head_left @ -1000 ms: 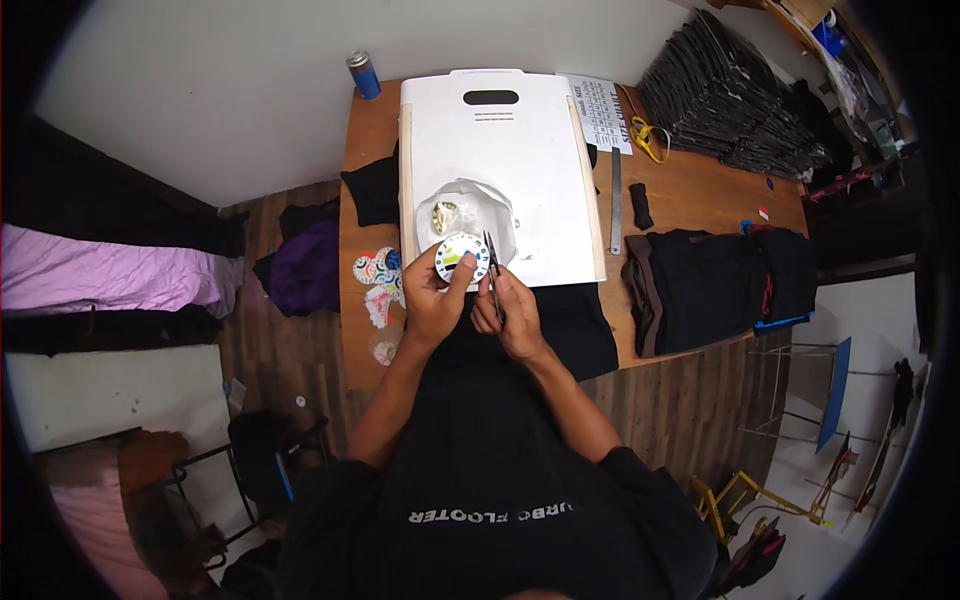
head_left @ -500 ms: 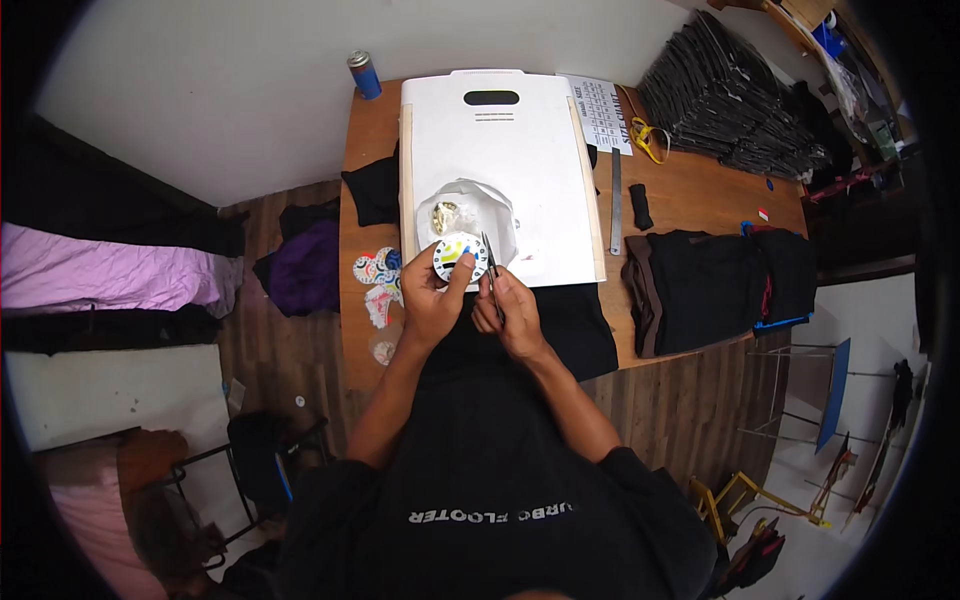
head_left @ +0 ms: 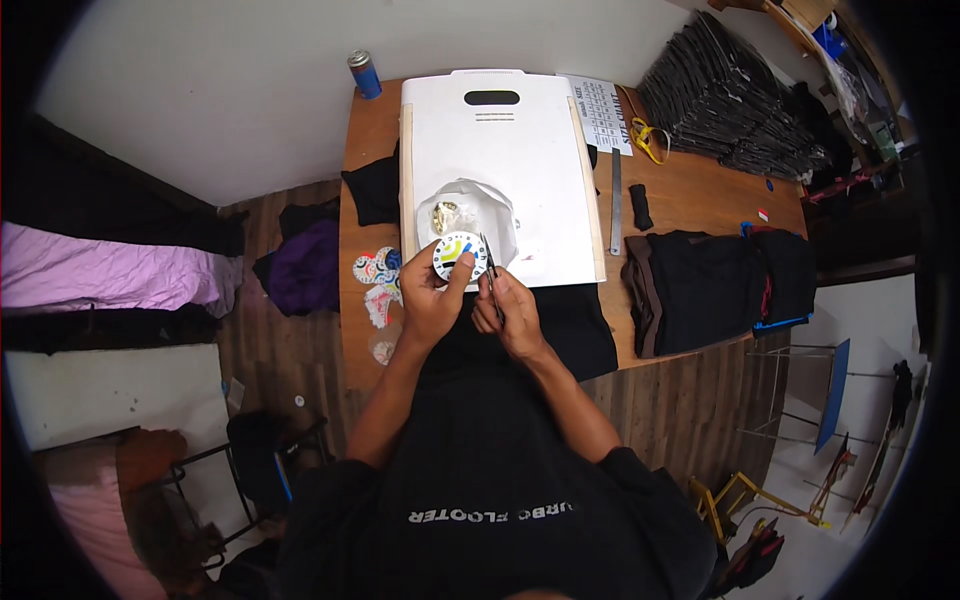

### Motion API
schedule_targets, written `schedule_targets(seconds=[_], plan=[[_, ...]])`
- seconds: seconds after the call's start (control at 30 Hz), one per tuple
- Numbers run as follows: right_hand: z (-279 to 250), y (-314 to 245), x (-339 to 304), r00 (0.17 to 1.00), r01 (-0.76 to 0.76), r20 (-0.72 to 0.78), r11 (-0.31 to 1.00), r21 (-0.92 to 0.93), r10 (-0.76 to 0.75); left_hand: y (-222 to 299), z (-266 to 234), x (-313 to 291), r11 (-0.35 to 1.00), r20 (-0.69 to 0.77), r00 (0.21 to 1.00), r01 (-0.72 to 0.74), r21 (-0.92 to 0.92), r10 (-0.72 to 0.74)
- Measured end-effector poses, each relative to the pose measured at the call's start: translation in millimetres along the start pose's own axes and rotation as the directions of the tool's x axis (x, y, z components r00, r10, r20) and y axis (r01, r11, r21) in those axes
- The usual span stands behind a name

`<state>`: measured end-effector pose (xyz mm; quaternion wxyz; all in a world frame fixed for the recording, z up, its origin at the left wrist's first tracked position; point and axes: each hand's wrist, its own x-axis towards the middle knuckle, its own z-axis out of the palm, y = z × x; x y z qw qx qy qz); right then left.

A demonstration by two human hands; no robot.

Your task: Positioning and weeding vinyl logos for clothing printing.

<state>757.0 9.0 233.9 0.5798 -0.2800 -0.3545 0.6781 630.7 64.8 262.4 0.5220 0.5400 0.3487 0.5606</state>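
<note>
My left hand [head_left: 433, 299] pinches a round white tag [head_left: 456, 257] printed with yellow, blue and black shapes, thumb on its face. Against the tag's right edge stands a slim dark pointed tool [head_left: 491, 266], perhaps small scissors or snips. My right hand [head_left: 512, 311] is closed round the tool's lower part, which hides its handle. Just beyond both hands a translucent white plastic bowl [head_left: 503, 226] sits on a white board [head_left: 540, 150]. Small gold-coloured pieces [head_left: 444, 216] lie inside the bowl. More round printed tags [head_left: 371, 266] are scattered on the table left of the board.
Black cloth [head_left: 570, 330] hangs at the near edge of the wooden table [head_left: 690, 185]. To the right lie a metal ruler [head_left: 616, 205], yellow-handled scissors [head_left: 650, 138] and folded dark garments [head_left: 700, 290]. Stacked black packets [head_left: 720, 100] and a spray can [head_left: 364, 75] stand at the back.
The round tag has turned a little between my fingers, so its printed shapes and rim marks sit differently. Both hands and the pointed tool stay nearly in place.
</note>
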Motion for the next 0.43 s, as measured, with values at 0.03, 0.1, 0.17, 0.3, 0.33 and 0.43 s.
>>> schedule_targets(seconds=[0.03,0.1,0.17,0.3,0.33,0.43], plan=[[0.0,-0.7,-0.3,1.000,-0.005,-0.003,1.000,0.004,0.005,0.0,0.6,0.1,1.000,0.000,1.000,0.000,0.004,0.000],[-0.3,-2.3,-0.7,1.000,-0.004,-0.001,1.000,-0.003,0.004,-0.6,1.7,0.2,1.000,-0.001,1.000,0.000,0.007,0.000],[-0.3,-2.6,-1.0,1.000,-0.002,0.001,1.000,-0.008,0.002,-1.8,1.3,-0.3,1.000,0.003,1.000,0.004,-0.003,-0.004],[-3.7,0.3,-1.0,1.000,0.001,-0.006,1.000,-0.019,-0.001,-1.1,1.0,-1.0,1.000,0.011,1.000,0.013,0.000,-0.013],[-4.5,1.2,-0.9,1.000,0.004,-0.004,1.000,-0.020,-0.004,0.4,2.4,-0.4,1.000,0.010,1.000,0.009,-0.009,-0.009],[-4.0,1.5,-1.3,1.000,0.002,-0.019,1.000,-0.013,-0.003,0.2,2.8,-0.6,1.000,0.008,1.000,0.011,-0.017,-0.011]])
